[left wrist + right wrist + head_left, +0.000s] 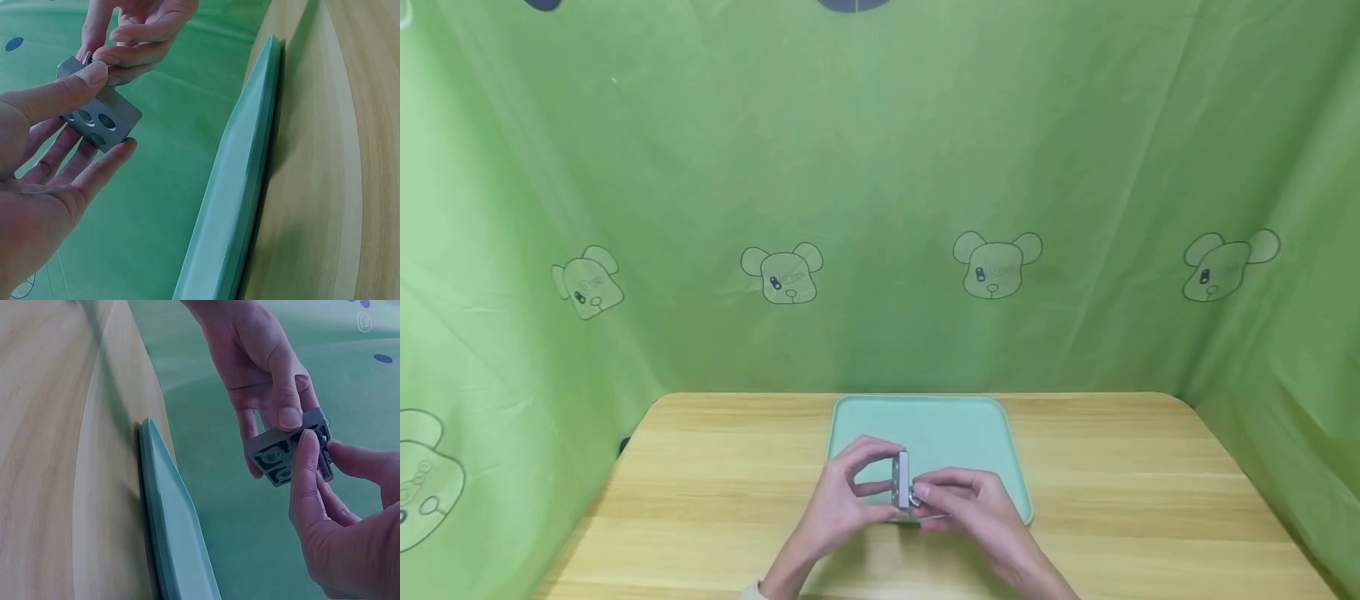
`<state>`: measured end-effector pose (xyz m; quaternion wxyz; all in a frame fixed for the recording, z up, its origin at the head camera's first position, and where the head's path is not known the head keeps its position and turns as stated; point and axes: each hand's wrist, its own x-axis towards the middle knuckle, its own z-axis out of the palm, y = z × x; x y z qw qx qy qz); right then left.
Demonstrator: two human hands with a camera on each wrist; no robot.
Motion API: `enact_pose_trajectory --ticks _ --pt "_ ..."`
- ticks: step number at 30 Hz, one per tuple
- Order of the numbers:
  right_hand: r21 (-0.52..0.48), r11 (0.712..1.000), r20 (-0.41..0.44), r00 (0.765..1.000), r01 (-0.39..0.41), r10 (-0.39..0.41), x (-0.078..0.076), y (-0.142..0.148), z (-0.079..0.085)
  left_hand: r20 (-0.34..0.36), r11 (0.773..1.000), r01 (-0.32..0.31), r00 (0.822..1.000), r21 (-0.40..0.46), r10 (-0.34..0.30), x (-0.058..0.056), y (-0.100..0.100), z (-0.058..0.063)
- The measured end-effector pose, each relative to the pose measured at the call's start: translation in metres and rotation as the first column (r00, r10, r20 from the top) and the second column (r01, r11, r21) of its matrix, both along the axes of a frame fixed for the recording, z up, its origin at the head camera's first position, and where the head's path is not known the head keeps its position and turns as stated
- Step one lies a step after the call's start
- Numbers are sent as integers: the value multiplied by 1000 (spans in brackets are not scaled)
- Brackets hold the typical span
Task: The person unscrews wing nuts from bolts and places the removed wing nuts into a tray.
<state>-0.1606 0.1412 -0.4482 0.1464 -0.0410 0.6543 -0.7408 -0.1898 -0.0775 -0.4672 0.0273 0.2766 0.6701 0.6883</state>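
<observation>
A small grey metal block (903,480) with round holes in one face is gripped by its edges between the thumb and fingers of my left hand (837,502). It stands on edge above the tray. In the left wrist view the holed face of the block (103,119) shows. The opposite face, with dark recesses, appears in the right wrist view. There my right hand (350,531) pinches a small threaded metal screw (325,464) against that recessed side. Fingers partly cover the screw, so whether it sits in a hole cannot be told.
A pale green tray (955,417) with a raised rim lies on the wooden table (1120,475), beneath and behind the hands. Green curtains (880,167) printed with bear heads hang behind the table and at both sides.
</observation>
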Motion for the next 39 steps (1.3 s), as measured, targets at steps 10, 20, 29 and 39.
enact_pose_trajectory --ticks 10,20,29,39 --pt "14 1000 2 1000 -22 22 -2 1 -1 -7 1000 -6 1000 -17 6 1 1 -1" --pt "137 990 -192 981 41 -14 2 0 5 43 999 49 998 23 -50 1 2 -2" --pt "247 953 -430 901 177 -56 6 -2 5 34 980 175 983 93 -179 1 0 -4" --pt "175 928 -975 187 328 117 -6 -5 -5 58 983 139 988 116 -146 1 -1 -3"
